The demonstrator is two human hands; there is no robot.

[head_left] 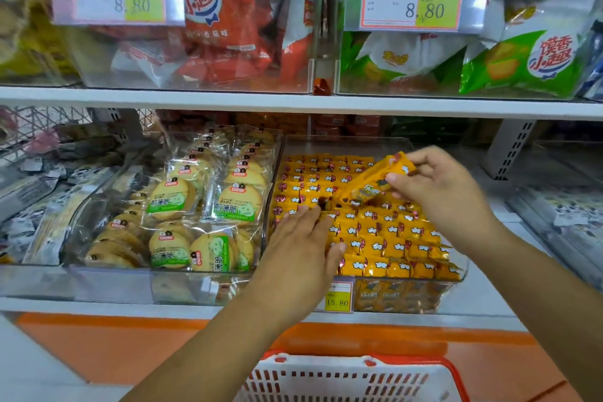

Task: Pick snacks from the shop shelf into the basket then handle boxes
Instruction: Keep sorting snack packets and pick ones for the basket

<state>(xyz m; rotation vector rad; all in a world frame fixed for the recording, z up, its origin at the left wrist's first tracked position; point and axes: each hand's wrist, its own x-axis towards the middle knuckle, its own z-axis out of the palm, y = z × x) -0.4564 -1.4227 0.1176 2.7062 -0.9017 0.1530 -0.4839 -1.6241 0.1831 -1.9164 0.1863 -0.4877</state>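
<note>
Basket (352, 378) at bottom centre, set below the shelf probably for a short drop; above it, left hand (303, 238) with fingers nearly straight resting on the yellow packets (391, 238), apparently steadying the rows; centre right, right hand (437, 186) pinching one lifted snack packet (375, 179) between thumb and curled fingers.

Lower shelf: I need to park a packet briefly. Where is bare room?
Bare white shelf board right of the yellow-packet bin; the basket below looks empty where visible. That bin and the biscuit bin are packed tight.
</note>
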